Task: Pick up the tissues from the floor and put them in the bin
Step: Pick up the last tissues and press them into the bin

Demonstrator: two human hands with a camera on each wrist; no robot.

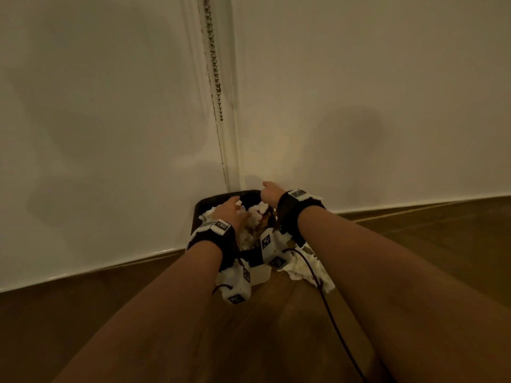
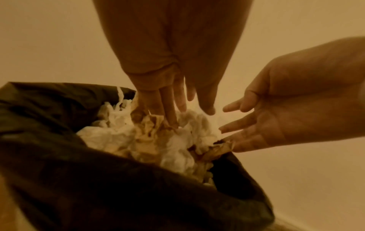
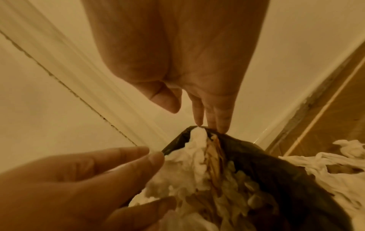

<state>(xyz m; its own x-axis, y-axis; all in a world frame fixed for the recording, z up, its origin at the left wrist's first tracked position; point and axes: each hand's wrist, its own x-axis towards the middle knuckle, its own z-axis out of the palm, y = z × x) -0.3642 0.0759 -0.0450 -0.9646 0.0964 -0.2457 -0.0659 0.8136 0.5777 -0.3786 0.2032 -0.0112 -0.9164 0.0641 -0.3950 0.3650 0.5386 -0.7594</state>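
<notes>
A bin with a black liner (image 1: 210, 201) stands on the floor against the wall, piled high with crumpled white and brown-stained tissues (image 1: 257, 214). My left hand (image 1: 235, 208) reaches into it. Its straight fingers (image 2: 169, 112) press down on the tissues in the bin (image 2: 150, 140). My right hand (image 1: 266, 192) hovers over the far right rim, open and holding nothing. Its fingertips (image 3: 221, 125) are just at the liner's edge (image 3: 276, 171). More white tissue (image 1: 304, 268) lies on the floor to the right of the bin, also in the right wrist view (image 3: 326, 164).
The bin sits in a nook where white wall panels meet a vertical trim (image 1: 232, 134), with a bead chain (image 1: 214, 64) hanging above. Wooden floor (image 1: 276, 327) spreads in front and to the right. A thin cable (image 1: 331, 313) runs from my right wrist.
</notes>
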